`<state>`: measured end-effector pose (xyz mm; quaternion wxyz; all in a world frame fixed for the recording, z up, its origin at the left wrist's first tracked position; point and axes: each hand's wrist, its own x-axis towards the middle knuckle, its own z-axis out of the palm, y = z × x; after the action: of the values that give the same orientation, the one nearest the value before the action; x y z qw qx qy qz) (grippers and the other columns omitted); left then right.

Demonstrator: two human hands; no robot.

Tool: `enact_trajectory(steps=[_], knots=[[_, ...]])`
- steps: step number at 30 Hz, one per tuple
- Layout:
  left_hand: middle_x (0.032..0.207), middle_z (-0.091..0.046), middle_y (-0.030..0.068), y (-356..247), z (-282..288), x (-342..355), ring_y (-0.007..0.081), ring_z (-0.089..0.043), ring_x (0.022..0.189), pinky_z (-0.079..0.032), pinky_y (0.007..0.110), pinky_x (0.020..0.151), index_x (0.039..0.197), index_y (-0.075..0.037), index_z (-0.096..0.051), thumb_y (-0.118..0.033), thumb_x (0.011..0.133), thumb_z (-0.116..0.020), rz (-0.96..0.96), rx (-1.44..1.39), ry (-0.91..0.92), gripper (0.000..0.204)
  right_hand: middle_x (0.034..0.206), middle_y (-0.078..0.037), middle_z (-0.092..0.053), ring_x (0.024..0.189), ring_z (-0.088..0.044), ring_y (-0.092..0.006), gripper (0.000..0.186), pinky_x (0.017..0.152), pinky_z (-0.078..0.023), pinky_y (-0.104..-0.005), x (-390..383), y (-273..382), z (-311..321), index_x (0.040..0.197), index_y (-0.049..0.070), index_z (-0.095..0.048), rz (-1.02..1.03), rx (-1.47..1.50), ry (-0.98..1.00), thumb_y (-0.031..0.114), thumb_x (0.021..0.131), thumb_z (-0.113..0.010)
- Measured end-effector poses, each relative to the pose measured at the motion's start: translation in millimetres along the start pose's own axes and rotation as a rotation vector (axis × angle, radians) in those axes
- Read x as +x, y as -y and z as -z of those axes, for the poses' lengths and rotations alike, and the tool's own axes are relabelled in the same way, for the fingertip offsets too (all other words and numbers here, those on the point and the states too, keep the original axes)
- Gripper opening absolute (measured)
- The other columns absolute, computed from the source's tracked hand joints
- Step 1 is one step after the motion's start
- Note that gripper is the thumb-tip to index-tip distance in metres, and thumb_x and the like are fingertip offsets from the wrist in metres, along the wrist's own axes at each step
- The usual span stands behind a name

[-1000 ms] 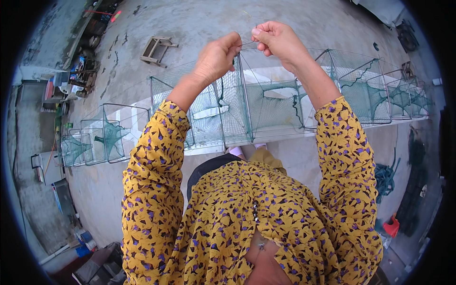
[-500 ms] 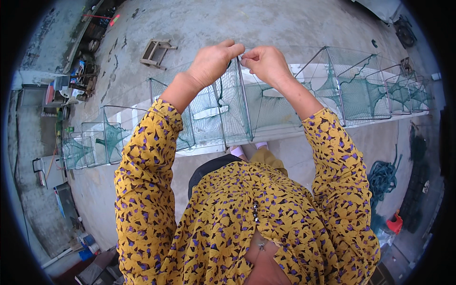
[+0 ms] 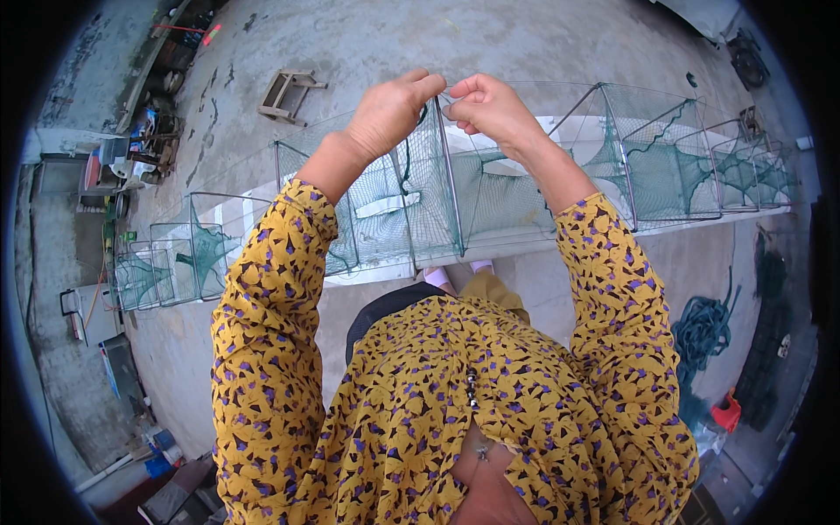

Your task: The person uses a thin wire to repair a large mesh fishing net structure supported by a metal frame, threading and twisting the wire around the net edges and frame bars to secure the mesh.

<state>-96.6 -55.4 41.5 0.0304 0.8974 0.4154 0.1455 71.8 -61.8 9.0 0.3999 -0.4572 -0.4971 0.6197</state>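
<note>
Left hand (image 3: 387,114) grips the top edge of a long green-mesh, metal-framed net trap (image 3: 426,206) stretched crosswise; right hand (image 3: 494,112), nearly pinched beside it, perhaps empty, can't tell. Looks like tying; next calls for steadiness.

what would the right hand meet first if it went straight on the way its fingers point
Most likely the left hand, at the top of the green netting, as the right hand points that way; depth is unclear.
</note>
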Motion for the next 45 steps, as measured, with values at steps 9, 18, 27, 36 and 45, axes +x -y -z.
enact_trajectory(steps=[9, 18, 27, 36, 45], knots=[[0.085, -0.056, 0.0072, 1, 0, 0, 0.0307, -0.058, 0.076, -0.048, 0.038, 0.061, 0.090, -0.012, -0.051, -0.001, 0.071, -0.051, 0.027, -0.033, -0.013, 0.022, 0.073, -0.006, -0.062, 0.062, -0.060, -0.0111, 0.015, 0.052, -0.047, -0.0232, -4, -6, -7, 0.086, 0.000, -0.057, 0.076, -0.191, -0.132, 0.010, 0.075, -0.061], [0.069, -0.059, 0.0064, -1, -9, -5, 0.0143, -0.060, 0.054, -0.046, 0.027, 0.052, 0.082, -0.004, -0.054, -0.005, 0.082, -0.053, 0.140, -0.196, -0.192, 0.002, 0.076, -0.008, -0.062, 0.062, -0.061, -0.0122, 0.013, 0.052, -0.047, -0.0245, 19, 16, -7, 0.087, -0.001, -0.053, 0.383, -0.455, -0.253, 0.011, 0.083, -0.055], [0.072, -0.062, 0.0060, -17, -11, 0, 0.0105, -0.059, 0.054, -0.047, 0.023, 0.051, 0.091, 0.002, -0.057, -0.008, 0.083, -0.055, 0.627, -0.621, -0.190, 0.013, 0.077, -0.008, -0.057, 0.058, -0.053, -0.0108, 0.015, 0.048, -0.046, -0.0226, 88, 34, -33, 0.093, -0.002, -0.047, 0.128, -0.147, -0.040, 0.012, 0.087, -0.050], [0.067, -0.059, 0.0050, -3, -11, -6, 0.0100, -0.058, 0.052, -0.047, 0.023, 0.050, 0.091, 0.001, -0.057, -0.008, 0.080, -0.055, 0.604, -0.460, -0.174, 0.014, 0.079, -0.014, -0.061, 0.059, -0.060, -0.0162, 0.015, 0.050, -0.050, -0.0269, 88, 34, -33, 0.093, -0.005, -0.046, 0.199, -0.106, -0.072, 0.008, 0.086, -0.049], [0.068, -0.059, 0.0022, 11, -4, -24, 0.0077, -0.054, 0.054, -0.046, 0.021, 0.053, 0.092, -0.003, -0.061, -0.011, 0.083, -0.058, 0.542, -0.390, -0.136, 0.012, 0.084, -0.013, -0.059, 0.068, -0.060, -0.0169, 0.016, 0.055, -0.050, -0.0259, 71, 45, -10, 0.094, -0.002, -0.049, 0.176, 0.102, 0.098, 0.009, 0.085, -0.052]])
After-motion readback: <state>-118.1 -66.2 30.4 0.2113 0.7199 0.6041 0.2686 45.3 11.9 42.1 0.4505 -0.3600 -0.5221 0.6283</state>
